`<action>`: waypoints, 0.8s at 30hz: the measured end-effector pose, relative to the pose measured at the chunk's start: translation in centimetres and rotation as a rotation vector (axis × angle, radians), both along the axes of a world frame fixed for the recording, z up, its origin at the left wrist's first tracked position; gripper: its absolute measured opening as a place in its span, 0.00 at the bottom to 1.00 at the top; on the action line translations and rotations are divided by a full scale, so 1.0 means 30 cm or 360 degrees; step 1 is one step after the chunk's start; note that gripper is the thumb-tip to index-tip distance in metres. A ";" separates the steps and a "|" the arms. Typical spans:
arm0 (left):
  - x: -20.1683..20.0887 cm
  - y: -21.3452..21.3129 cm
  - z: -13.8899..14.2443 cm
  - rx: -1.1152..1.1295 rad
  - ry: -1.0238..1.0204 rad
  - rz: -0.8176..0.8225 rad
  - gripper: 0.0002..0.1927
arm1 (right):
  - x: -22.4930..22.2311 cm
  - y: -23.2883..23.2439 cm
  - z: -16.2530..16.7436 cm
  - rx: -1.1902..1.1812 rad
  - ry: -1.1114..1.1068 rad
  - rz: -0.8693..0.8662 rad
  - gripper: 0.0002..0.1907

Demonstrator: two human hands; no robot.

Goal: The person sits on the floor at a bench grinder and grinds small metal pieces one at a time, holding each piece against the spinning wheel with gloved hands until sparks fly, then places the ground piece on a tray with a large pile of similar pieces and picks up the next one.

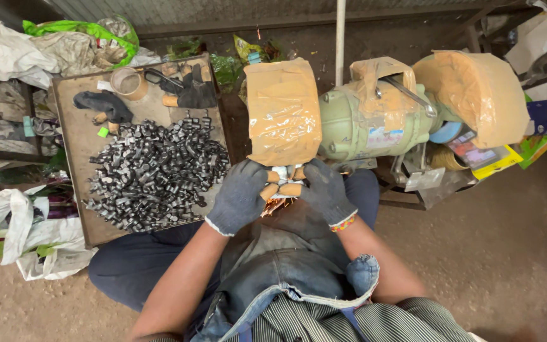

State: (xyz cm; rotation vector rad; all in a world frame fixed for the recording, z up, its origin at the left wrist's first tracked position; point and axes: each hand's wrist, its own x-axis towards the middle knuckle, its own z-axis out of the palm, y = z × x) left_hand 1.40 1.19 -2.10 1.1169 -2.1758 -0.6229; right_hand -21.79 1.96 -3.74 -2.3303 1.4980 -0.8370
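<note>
While both gloved hands meet at the wheel, left hand (pixel 240 196) and right hand (pixel 325 190) pinch a small grey metal piece (pixel 284 175) between their fingertips, just below the cardboard-wrapped grinder guard (pixel 283 111); its long axis cannot be told.

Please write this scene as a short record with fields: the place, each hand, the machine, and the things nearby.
place: dirt floor, person seated at a bench grinder
left hand: dark glove, pressing a small metal piece at the left wheel cover
right hand: dark glove, holding the same piece
sparks: orange, below the hands
tray: left of the person, heaped with small dark metal parts
spare gloves: on the tray's far end
</note>
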 end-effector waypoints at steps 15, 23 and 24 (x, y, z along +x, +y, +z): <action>0.042 0.217 -0.065 0.0610 -0.0267 0.0246 0.15 | 0.064 0.236 -0.003 0.0102 0.0317 0.0130 0.11; 0.135 0.032 -0.090 0.0115 -0.1000 0.0316 0.14 | 0.004 0.230 -0.037 -0.0196 0.0496 0.0512 0.10; 0.147 0.026 -0.089 0.0166 -0.1005 0.0280 0.16 | 0.006 0.235 -0.021 -0.0161 0.0475 0.0526 0.10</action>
